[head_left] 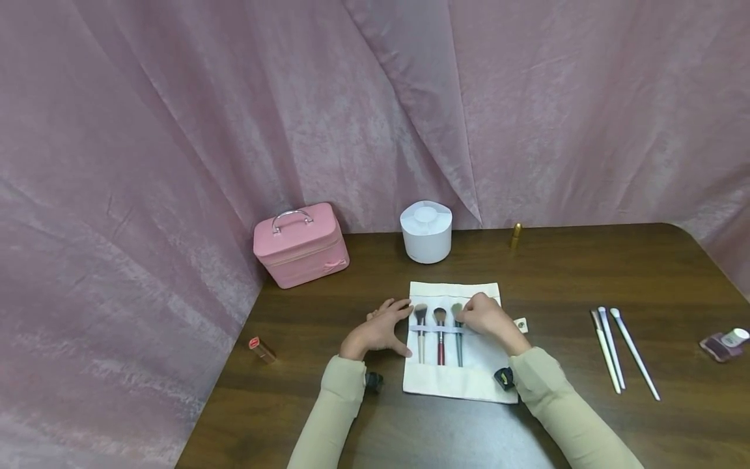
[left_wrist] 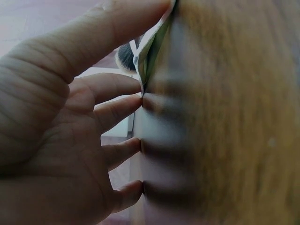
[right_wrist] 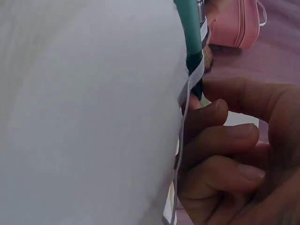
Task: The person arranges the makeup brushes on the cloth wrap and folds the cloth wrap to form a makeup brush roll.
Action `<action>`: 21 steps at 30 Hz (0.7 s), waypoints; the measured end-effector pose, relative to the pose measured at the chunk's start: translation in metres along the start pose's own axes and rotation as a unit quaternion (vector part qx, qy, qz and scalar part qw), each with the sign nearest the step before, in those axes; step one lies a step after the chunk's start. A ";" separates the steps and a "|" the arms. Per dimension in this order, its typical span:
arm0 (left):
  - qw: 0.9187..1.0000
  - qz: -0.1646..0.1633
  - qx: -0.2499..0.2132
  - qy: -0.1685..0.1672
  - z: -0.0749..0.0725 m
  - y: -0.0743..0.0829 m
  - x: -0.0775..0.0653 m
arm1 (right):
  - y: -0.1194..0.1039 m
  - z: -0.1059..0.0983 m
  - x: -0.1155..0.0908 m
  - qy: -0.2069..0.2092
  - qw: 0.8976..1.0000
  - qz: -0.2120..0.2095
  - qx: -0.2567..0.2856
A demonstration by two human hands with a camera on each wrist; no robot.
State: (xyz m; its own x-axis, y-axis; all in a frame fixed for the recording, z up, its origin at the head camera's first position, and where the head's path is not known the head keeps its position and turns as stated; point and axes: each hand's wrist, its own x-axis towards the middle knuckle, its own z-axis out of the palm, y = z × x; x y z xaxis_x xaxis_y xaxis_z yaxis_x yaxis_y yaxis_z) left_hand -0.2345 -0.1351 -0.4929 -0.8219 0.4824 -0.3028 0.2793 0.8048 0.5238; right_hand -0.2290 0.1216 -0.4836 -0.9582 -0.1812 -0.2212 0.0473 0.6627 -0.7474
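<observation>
A white cloth brush roll (head_left: 433,381) lies unfolded on the table, with an elastic band (head_left: 417,328) across it. Three makeup brushes stand side by side under the band: a pale-handled brush (head_left: 421,339), a red-handled brush (head_left: 441,352) and a green makeup brush (head_left: 459,352). With thumb and forefinger my right hand (head_left: 485,314) pinches the green one near its head, just above the band; its teal handle (right_wrist: 190,28) passes under the elastic in the right wrist view. My left hand (head_left: 383,331) has its fingers spread, thumb and fingertips at the roll's left edge (left_wrist: 149,47).
Three white-handled brushes (head_left: 609,352) lie to the right, and a small bottle with a white cap (head_left: 721,345) beyond them. A pink case (head_left: 301,247), a white round container (head_left: 426,238) and a gold tube (head_left: 515,236) stand along the back. A lipstick (head_left: 262,350) lies left.
</observation>
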 end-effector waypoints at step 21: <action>1.000 0.000 -0.001 0.002 0.000 0.001 -0.001 | 0.010 -0.032 -0.011 0.091 0.992 -0.013 0.091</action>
State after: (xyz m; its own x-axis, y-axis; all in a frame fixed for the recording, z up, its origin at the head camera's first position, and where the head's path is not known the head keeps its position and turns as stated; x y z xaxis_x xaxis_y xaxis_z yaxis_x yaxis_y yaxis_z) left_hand -0.2332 -0.1353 -0.4921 -0.8244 0.4804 -0.2993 0.2780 0.8044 0.5251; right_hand -0.2268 0.1535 -0.4680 -0.9940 -0.0522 -0.0959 0.0555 0.5147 -0.8555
